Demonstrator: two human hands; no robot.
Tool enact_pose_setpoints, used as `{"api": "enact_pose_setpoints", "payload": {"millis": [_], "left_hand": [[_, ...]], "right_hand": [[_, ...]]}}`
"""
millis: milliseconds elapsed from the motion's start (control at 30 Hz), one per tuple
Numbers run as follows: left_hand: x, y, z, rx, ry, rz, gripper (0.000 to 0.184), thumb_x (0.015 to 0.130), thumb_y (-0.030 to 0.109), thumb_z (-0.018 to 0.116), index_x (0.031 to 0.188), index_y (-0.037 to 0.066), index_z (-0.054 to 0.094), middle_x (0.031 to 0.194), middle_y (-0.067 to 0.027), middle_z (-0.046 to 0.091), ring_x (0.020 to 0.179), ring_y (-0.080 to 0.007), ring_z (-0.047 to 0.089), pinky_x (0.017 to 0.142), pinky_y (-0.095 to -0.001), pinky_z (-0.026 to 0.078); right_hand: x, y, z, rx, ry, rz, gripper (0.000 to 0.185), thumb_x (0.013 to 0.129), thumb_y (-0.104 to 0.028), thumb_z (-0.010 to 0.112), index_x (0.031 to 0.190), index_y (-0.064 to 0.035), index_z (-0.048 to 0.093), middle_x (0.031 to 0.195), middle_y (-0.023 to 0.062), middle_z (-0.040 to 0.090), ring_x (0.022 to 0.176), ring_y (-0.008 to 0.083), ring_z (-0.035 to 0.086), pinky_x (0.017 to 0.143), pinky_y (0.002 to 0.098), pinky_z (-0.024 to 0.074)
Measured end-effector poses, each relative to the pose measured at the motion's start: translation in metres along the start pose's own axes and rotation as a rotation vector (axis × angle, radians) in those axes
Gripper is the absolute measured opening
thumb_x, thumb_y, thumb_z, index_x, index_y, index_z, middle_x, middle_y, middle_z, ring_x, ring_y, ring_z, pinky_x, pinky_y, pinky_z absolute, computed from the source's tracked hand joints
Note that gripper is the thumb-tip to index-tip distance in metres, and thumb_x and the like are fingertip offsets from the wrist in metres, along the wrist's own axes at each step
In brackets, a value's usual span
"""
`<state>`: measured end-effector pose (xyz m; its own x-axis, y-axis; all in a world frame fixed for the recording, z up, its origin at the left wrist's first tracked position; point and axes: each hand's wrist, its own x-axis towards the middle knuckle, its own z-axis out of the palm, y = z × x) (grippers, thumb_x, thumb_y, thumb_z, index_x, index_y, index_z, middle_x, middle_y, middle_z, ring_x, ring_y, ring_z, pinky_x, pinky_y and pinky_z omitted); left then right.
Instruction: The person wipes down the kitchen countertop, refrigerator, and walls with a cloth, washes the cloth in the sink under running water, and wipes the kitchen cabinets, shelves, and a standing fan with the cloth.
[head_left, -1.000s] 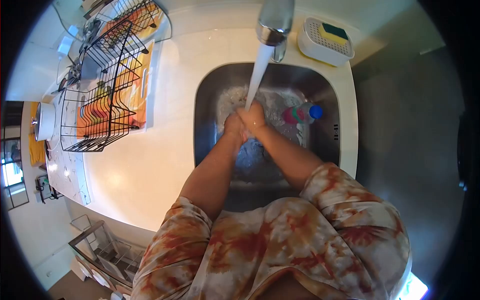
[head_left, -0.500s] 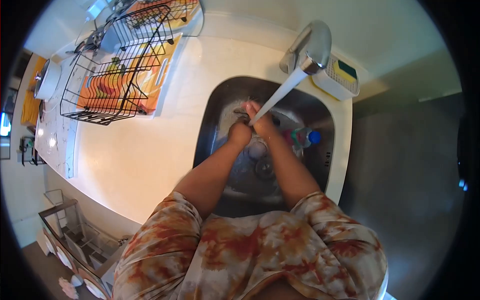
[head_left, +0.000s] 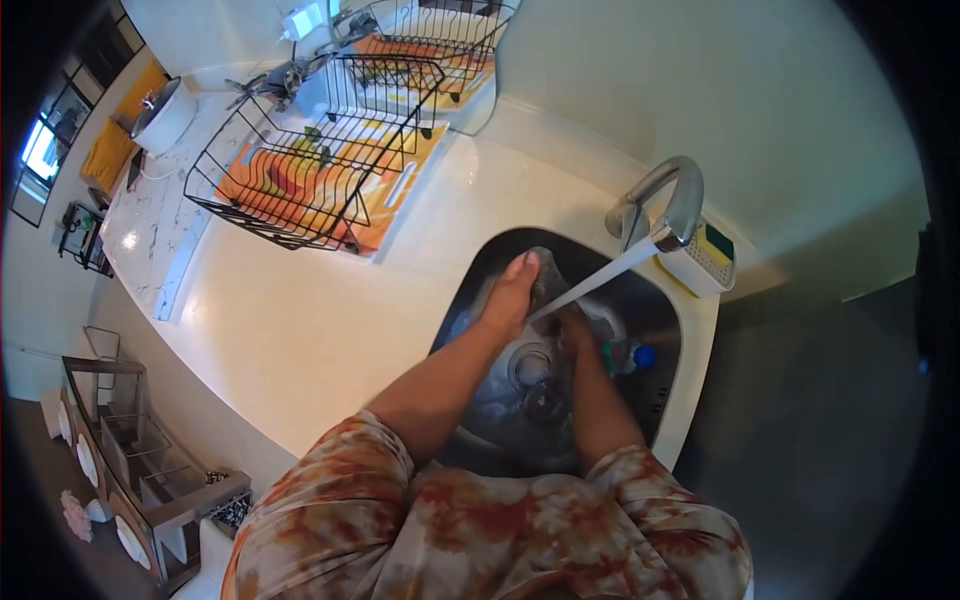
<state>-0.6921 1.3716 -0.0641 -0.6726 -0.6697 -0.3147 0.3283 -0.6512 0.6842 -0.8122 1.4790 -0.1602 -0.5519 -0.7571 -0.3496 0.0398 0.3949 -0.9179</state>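
Note:
In the head view my left hand (head_left: 508,298) is over the steel sink (head_left: 470,425), its fingers closed on a greyish wet thing (head_left: 546,272). I cannot make out what kind of thing that is. A stream of water (head_left: 605,275) from the tap (head_left: 683,205) falls between my hands, onto or right beside it. My right hand (head_left: 573,330) is lower and to the right, under the stream, its fingers blurred and partly hidden. A clear plastic bottle with a blue cap (head_left: 644,357) lies in the sink to the right of my right hand. Below my hands is the round drain (head_left: 530,368).
Behind the sink's right corner stands a white caddy (head_left: 695,268) with a yellow-green sponge (head_left: 716,243). On the counter (head_left: 300,320) at left, a black wire dish rack (head_left: 320,170) stands over a fruit-patterned board (head_left: 385,225). A white pot (head_left: 165,115) is farther left.
The view has shifted, so the sink appears lower and farther right. My hands have moved apart; the left now shows a greyish thing in its grasp. Water keeps running.

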Motion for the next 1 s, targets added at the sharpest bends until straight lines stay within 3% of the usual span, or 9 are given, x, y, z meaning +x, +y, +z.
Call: {"api": "enact_pose_setpoints", "payload": {"millis": [67,200,300,433,533,633,733,933,1000], "left_hand": [[0.006,-0.015,-0.013,-0.006,0.155,-0.11,0.04,0.097,0.043,0.047,0.122,0.012,0.053,0.106,-0.002,0.061,0.095,-0.0156,0.058,0.085,-0.0349,0.046],[-0.002,-0.022,-0.019,-0.013,0.324,-0.572,0.067,0.09,0.063,0.042,0.129,0.009,0.05,0.125,-0.0103,0.056,0.113,-0.0273,0.054,0.097,-0.0487,0.039],[0.016,-0.046,-0.045,-0.386,-0.044,-0.576,0.076,0.085,0.07,0.042,0.132,0.012,0.047,0.135,-0.0131,0.049,0.121,-0.0316,0.048,0.1,-0.0523,0.037],[-0.007,-0.012,-0.025,-0.297,0.08,-0.494,0.083,0.079,0.077,0.043,0.132,0.013,0.048,0.138,-0.0148,0.045,0.124,-0.0337,0.046,0.102,-0.0554,0.035],[-0.003,-0.015,-0.024,-0.4,-0.155,-0.623,0.083,0.078,0.078,0.045,0.132,0.014,0.048,0.139,-0.0145,0.045,0.125,-0.0338,0.045,0.102,-0.0582,0.033],[-0.009,-0.014,-0.018,-0.298,-0.286,-0.622,0.082,0.078,0.074,0.049,0.132,0.013,0.047,0.137,-0.0115,0.046,0.127,-0.0326,0.042,0.1,-0.0594,0.035],[-0.015,-0.012,-0.017,-0.071,-0.265,-0.569,0.066,0.084,0.059,0.059,0.13,0.014,0.047,0.132,-0.0101,0.05,0.122,-0.0309,0.047,0.095,-0.0501,0.043],[0.007,-0.041,-0.047,0.043,-0.442,-0.718,0.033,0.086,0.022,0.068,0.116,0.014,0.056,0.105,-0.0037,0.058,0.084,-0.017,0.06,0.064,-0.0244,0.051],[-0.002,-0.028,-0.041,0.121,-0.479,-0.716,0.031,0.082,0.01,0.069,0.111,0.013,0.057,0.099,-0.0037,0.059,0.073,-0.0164,0.059,0.058,-0.0224,0.05]], "right_hand": [[-0.009,-0.016,0.009,1.161,-0.209,-0.056,0.052,0.08,-0.013,0.068,0.129,-0.0062,0.051,0.117,0.0095,0.059,0.106,0.0212,0.057,0.089,0.0337,0.0464],[-0.041,-0.086,0.043,0.578,-0.029,-0.223,0.052,0.074,0.004,0.067,0.123,-0.0034,0.053,0.113,0.0076,0.059,0.107,0.017,0.056,0.093,0.0314,0.0448],[-0.053,-0.091,0.047,0.522,-0.13,-0.117,0.05,0.074,0.007,0.063,0.122,-0.0025,0.052,0.11,0.0073,0.059,0.101,0.0167,0.057,0.088,0.0302,0.0465],[-0.045,-0.091,0.036,0.67,-0.034,-0.188,0.044,0.078,0.002,0.058,0.121,-0.0043,0.053,0.108,0.007,0.058,0.095,0.0148,0.057,0.083,0.0273,0.0466],[-0.043,-0.119,0.015,0.437,-0.139,-0.229,0.039,0.08,-0.008,0.063,0.118,-0.0065,0.054,0.105,0.0074,0.056,0.096,0.0147,0.055,0.085,0.0306,0.0464],[-0.009,-0.098,-0.002,-0.016,-0.24,-0.289,0.038,0.082,-0.014,0.062,0.119,-0.0094,0.054,0.103,0.0047,0.057,0.094,0.0135,0.055,0.083,0.0288,0.0466],[-0.005,-0.105,-0.013,-0.062,-0.361,0.075,0.04,0.086,-0.024,0.061,0.123,-0.0096,0.054,0.106,0.0051,0.059,0.096,0.0146,0.056,0.082,0.0283,0.0466],[-0.001,-0.102,-0.017,-0.357,-0.578,0.025,0.086,0.075,-0.053,0.072,0.137,-0.0029,0.041,0.111,0.0165,0.062,0.092,0.0216,0.061,0.075,0.0342,0.0504],[-0.001,-0.111,-0.013,-0.368,-0.584,0.066,0.076,0.075,-0.045,0.075,0.133,-0.0046,0.045,0.109,0.0134,0.062,0.092,0.0192,0.06,0.076,0.0316,0.0498]]}}
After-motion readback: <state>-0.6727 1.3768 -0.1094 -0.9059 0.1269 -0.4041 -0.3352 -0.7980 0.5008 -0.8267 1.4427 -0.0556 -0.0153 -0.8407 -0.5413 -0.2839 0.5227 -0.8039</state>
